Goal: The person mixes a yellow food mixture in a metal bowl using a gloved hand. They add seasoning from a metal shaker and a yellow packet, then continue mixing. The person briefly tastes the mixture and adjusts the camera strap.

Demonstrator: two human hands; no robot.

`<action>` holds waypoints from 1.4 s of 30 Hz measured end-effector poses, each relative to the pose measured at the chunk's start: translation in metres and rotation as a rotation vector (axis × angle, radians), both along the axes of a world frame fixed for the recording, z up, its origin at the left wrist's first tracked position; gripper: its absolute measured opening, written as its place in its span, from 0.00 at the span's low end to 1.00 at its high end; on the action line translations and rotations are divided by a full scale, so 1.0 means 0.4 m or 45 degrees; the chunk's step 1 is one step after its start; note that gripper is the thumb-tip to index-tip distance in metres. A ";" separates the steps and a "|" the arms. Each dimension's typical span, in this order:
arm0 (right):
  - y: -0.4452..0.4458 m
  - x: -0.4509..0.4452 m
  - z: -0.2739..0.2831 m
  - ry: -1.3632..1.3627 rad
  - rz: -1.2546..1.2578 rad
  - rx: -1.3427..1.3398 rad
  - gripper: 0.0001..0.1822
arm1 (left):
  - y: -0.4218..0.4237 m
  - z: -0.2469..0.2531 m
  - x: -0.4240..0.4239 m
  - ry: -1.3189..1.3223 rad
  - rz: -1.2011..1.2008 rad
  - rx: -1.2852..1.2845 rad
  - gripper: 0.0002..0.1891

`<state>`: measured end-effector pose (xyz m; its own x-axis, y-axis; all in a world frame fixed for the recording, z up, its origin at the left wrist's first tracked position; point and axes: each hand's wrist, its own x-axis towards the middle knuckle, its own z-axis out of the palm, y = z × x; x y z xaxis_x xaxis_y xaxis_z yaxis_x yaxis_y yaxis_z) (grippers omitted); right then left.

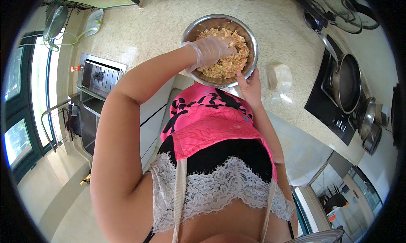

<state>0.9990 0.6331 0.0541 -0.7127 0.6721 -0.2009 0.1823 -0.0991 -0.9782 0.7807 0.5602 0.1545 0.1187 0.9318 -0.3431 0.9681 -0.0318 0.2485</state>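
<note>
A stainless steel mixing bowl (pixel 253 49) stands at the counter's near edge, in front of my pink and black apron (pixel 209 116). Inside it is a pale pinkish minced mixture (pixel 238 63), which looks like ground meat with small green bits. My left hand (pixel 217 49), in a clear disposable glove, reaches in over the left rim and presses into the mixture. Its fingertips are buried or blurred, so their closure is hidden. Bare, my right hand (pixel 250 86) grips the near right rim, thumb on top and fingers around the outside.
Right of the bowl lies a clear plastic package (pixel 279 76) on the speckled countertop (pixel 152 30). Farther right, a frying pan (pixel 347 81) sits on a black cooktop (pixel 317 94), with glass lids (pixel 345 17) behind. At left are a metal sink (pixel 101 75) and a plastic tray (pixel 94 22) with green stalks.
</note>
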 end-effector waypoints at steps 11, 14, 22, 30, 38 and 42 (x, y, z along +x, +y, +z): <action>-0.002 0.005 0.044 -0.022 0.054 -0.003 0.43 | 0.149 -0.148 -0.002 0.146 -0.015 -0.386 0.28; 0.009 -0.001 0.040 0.000 0.048 0.025 0.43 | 0.130 -0.137 -0.013 -0.015 0.141 -0.336 0.23; 0.001 -0.001 0.036 -0.054 0.006 0.025 0.46 | -0.006 0.028 -0.013 0.140 -0.088 -0.252 0.41; -0.011 -0.006 0.022 -0.027 -0.051 0.035 0.44 | 0.041 -0.124 -0.032 0.257 0.012 -0.342 0.43; 0.004 -0.008 0.036 -0.105 -0.033 0.081 0.42 | 0.007 -0.140 -0.043 -0.408 0.382 0.083 0.35; -0.002 -0.009 0.038 -0.060 -0.050 0.025 0.43 | 0.025 0.016 0.023 -0.353 0.421 -0.240 0.45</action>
<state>0.9955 0.6324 0.0694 -0.6755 0.7037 -0.2202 0.2244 -0.0883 -0.9705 0.7900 0.5703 0.1611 -0.0627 0.8594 -0.5075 0.8151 0.3375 0.4708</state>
